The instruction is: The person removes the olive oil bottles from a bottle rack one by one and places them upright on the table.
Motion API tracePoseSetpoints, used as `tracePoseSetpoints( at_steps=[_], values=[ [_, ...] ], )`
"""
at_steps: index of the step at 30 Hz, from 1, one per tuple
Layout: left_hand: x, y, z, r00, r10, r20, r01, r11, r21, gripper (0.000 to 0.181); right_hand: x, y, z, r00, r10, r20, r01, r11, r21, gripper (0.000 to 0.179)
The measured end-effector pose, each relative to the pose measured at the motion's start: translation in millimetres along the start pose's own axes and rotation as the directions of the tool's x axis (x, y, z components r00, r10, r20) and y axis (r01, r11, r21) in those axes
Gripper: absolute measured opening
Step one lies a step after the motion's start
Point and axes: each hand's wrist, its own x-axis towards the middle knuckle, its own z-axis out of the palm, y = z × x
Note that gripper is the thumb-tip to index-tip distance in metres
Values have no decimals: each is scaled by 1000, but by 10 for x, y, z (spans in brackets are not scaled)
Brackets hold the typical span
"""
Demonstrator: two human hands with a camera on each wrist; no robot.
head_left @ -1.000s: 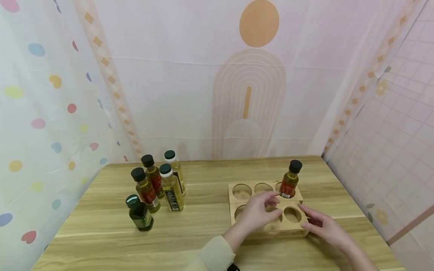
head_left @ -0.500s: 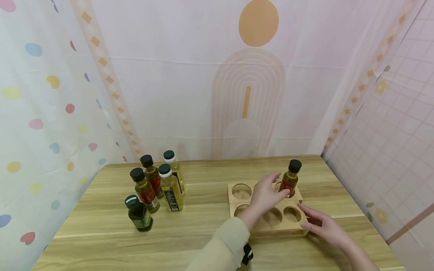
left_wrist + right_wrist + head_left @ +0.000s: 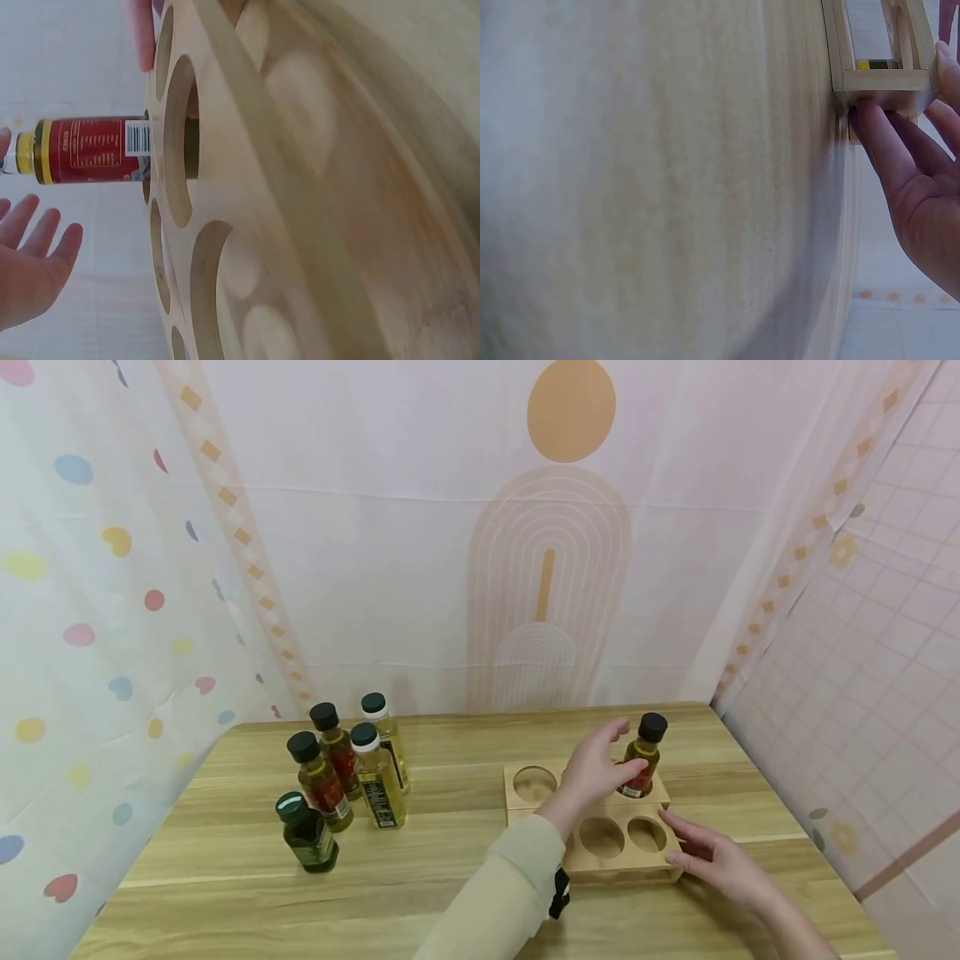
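Observation:
A small oil bottle (image 3: 643, 758) with a black cap and red label stands upright in the back right hole of a two-tier wooden rack (image 3: 626, 858). My left hand (image 3: 592, 768) reaches over the rack to this bottle, thumb in front of it and fingers to its left. In the left wrist view the left hand (image 3: 34, 259) has its fingers spread, apart from the bottle (image 3: 94, 150); part of the thumb is cut off there. My right hand (image 3: 716, 860) holds the rack's right end, its thumb at the front corner. The right wrist view shows its fingers (image 3: 889, 146) against the end panel.
On the table's left stand two black-capped red-label bottles (image 3: 326, 789), two clear bottles (image 3: 381, 785) of pale oil with dark green caps, and a dark green bottle (image 3: 310, 835). A patterned curtain (image 3: 375, 568) hangs behind the wooden table (image 3: 247, 902).
My left hand has moved right and farther back over the rack, up to the bottle in the back right hole. The right hand stays at the rack's end.

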Motion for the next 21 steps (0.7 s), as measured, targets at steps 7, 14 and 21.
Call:
tracePoseSetpoints(
  at_steps=[7, 14, 21],
  values=[
    [70, -4, -14, 999, 11, 31, -10, 1000, -21, 62, 3, -18, -9, 1000, 24, 6, -24, 1000, -4, 59],
    [100, 29, 26, 1000, -10, 20, 12, 995, -103, 61, -3, -15, -6, 1000, 10, 0, -10, 1000, -18, 58],
    [99, 80, 75, 1000, 2, 16, 1, 990, -139, 60, -7, -19, -1, 1000, -11, -2, 11, 1000, -13, 57]
  ],
)
